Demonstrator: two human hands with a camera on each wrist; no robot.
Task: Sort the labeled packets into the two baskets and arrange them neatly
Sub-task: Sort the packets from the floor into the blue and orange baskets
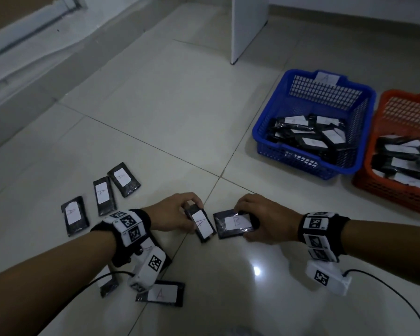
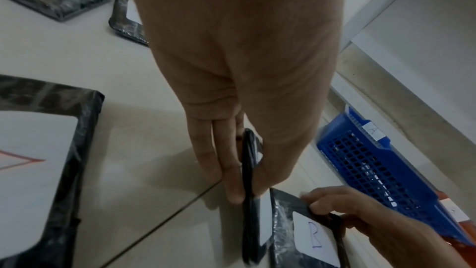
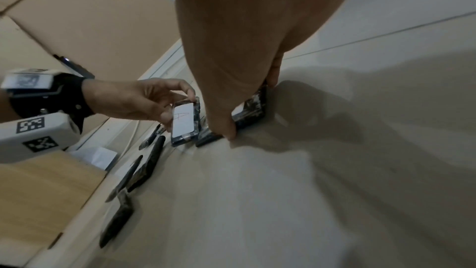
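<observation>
My left hand (image 1: pixel 174 212) pinches a black packet labelled A (image 1: pixel 200 223) by its edges, tilted just above the tiled floor; the same A packet (image 3: pixel 184 122) shows in the right wrist view. Beside it my right hand (image 1: pixel 260 218) grips a black packet labelled B (image 1: pixel 235 223) lying on the floor, thumb at its near edge and fingers at its far edge; this B packet (image 2: pixel 311 235) is also in the left wrist view. The blue basket (image 1: pixel 272 117) tagged A and the orange basket (image 1: pixel 374 185) stand at the right, both holding several packets.
Three A packets (image 1: pixel 102 192) lie on the floor at the left, and another A packet (image 1: pixel 161 293) lies under my left forearm. A white panel leg (image 1: pixel 247 27) stands behind the baskets. Cables (image 1: pixel 386 289) trail from both wrist cameras. A wall skirting (image 1: pixel 22 76) runs along the left.
</observation>
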